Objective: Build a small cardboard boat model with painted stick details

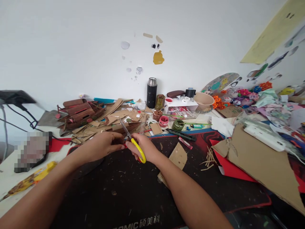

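My right hand [143,148] is closed on yellow-handled scissors [138,149], whose metal blades point up and away to the left over the far edge of the black mat [107,190]. Just left of it, my left hand [107,146] has its thumb and fingers brought close together near the scissors. Something small and red shows at its fingertips, too small to make out. Right of my right forearm lies a scrap of brown cardboard [178,156] on the mat.
Cardboard scraps [116,116] and a brown model [82,113] lie behind my hands. A black flask [152,93], paint jars [164,121] and a utility knife [181,134] are further back. Large cardboard [259,162] covers red paper at right. A yellow object [33,179] lies left.
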{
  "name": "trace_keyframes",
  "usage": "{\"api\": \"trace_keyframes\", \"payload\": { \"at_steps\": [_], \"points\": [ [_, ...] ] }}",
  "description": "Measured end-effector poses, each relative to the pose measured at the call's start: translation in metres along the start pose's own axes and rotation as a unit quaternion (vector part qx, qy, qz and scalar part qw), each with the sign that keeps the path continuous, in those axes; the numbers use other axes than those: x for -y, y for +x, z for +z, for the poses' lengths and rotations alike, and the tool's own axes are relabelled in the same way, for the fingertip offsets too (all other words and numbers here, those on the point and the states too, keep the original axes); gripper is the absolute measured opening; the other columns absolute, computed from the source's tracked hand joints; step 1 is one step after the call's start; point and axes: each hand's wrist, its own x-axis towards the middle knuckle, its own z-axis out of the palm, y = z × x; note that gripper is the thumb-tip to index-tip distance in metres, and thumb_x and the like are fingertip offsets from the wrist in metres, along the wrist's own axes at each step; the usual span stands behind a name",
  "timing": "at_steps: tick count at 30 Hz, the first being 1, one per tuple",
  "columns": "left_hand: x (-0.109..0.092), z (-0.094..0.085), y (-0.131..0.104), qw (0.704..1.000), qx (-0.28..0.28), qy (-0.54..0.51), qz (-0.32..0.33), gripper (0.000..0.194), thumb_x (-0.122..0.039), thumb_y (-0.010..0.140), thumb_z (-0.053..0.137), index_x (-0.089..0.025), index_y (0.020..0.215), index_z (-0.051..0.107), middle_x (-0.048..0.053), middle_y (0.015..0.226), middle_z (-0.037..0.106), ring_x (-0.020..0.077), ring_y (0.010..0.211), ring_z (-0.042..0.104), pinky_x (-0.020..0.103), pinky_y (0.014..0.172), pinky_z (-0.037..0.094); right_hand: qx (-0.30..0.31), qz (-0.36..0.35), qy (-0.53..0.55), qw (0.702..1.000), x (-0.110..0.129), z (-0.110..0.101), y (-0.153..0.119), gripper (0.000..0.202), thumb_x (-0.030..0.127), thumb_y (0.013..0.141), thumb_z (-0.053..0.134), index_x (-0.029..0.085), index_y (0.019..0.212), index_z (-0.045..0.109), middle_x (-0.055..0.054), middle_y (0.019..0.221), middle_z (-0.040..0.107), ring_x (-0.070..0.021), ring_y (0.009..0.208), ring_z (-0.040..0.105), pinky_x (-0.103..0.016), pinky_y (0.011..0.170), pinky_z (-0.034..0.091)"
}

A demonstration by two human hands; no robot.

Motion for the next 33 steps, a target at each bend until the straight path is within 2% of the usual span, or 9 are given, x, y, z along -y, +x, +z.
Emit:
{"api": "trace_keyframes", "payload": {
  "at_steps": [5,13,15,19,21,24,28,33],
  "points": [
    [0.003,-0.006,0.004,1.0,-0.02,-0.02,-0.001,0.039,-0.06,0.091,0.061,-0.025,0.092,0.076,0.004,0.09,0.079,0.0257,0.082,0.071,0.033,0.074,0.049,-0.018,-0.007,0.066,0.998,-0.007,-0.003,0.005,0.04,0.06,0.093,0.073,0.024,0.09,0.055,0.01,0.055,0.057,-0.0099,0.034,0.052,-0.017,0.031,0.039],
    [-0.004,-0.006,0.011,0.998,-0.011,-0.064,-0.013,0.037,-0.059,0.09,0.061,-0.025,0.09,0.074,0.002,0.081,0.076,0.0239,0.076,0.07,0.032,0.071,0.05,-0.034,-0.018,0.073,0.997,-0.009,-0.003,0.006,0.039,0.057,0.091,0.074,0.024,0.091,0.054,0.011,0.054,0.056,-0.0095,0.034,0.051,-0.017,0.033,0.039],
    [-0.005,-0.005,0.011,0.995,-0.003,-0.098,0.002,0.038,-0.06,0.091,0.063,-0.025,0.098,0.075,0.003,0.089,0.079,0.0247,0.081,0.072,0.033,0.076,0.053,-0.046,-0.018,0.074,0.996,-0.007,-0.004,0.007,0.039,0.058,0.092,0.072,0.024,0.09,0.053,0.011,0.051,0.055,-0.0098,0.033,0.049,-0.017,0.032,0.038],
    [-0.004,0.0,0.009,0.989,-0.009,-0.142,0.037,0.047,-0.056,0.089,0.07,-0.026,0.125,0.072,0.007,0.119,0.08,0.0284,0.101,0.074,0.039,0.091,0.057,-0.065,-0.034,0.091,0.993,-0.004,-0.005,0.008,0.038,0.057,0.091,0.07,0.025,0.087,0.049,0.012,0.049,0.054,-0.011,0.034,0.05,-0.018,0.033,0.039],
    [-0.004,0.003,0.009,0.992,-0.029,-0.118,0.034,0.044,-0.053,0.091,0.068,-0.025,0.125,0.073,0.008,0.123,0.08,0.029,0.104,0.074,0.041,0.093,0.056,-0.07,-0.042,0.104,0.991,-0.004,-0.005,0.008,0.038,0.057,0.091,0.068,0.025,0.087,0.047,0.012,0.05,0.053,-0.011,0.034,0.05,-0.019,0.033,0.039],
    [-0.005,0.009,0.011,0.993,-0.06,-0.096,0.018,0.037,-0.05,0.093,0.062,-0.024,0.116,0.075,0.007,0.111,0.082,0.0267,0.094,0.074,0.039,0.087,0.056,-0.079,-0.056,0.112,0.989,-0.006,-0.005,0.008,0.036,0.055,0.093,0.066,0.026,0.086,0.046,0.012,0.05,0.052,-0.0111,0.034,0.05,-0.019,0.034,0.039],
    [-0.004,0.015,0.014,0.99,-0.077,-0.117,0.002,0.035,-0.051,0.092,0.061,-0.023,0.108,0.075,0.004,0.092,0.08,0.0232,0.076,0.072,0.035,0.076,0.055,-0.084,-0.063,0.121,0.987,-0.007,-0.005,0.008,0.04,0.059,0.093,0.067,0.025,0.087,0.047,0.012,0.049,0.052,-0.0111,0.032,0.05,-0.019,0.033,0.039],
    [-0.004,0.021,0.017,0.985,-0.108,-0.138,-0.001,0.037,-0.055,0.092,0.064,-0.022,0.104,0.076,0.004,0.093,0.081,0.0244,0.079,0.073,0.036,0.078,0.056,-0.092,-0.053,0.12,0.987,-0.004,-0.005,0.009,0.041,0.061,0.091,0.067,0.026,0.086,0.046,0.012,0.048,0.053,-0.0109,0.031,0.049,-0.018,0.031,0.036]
  ]
}}
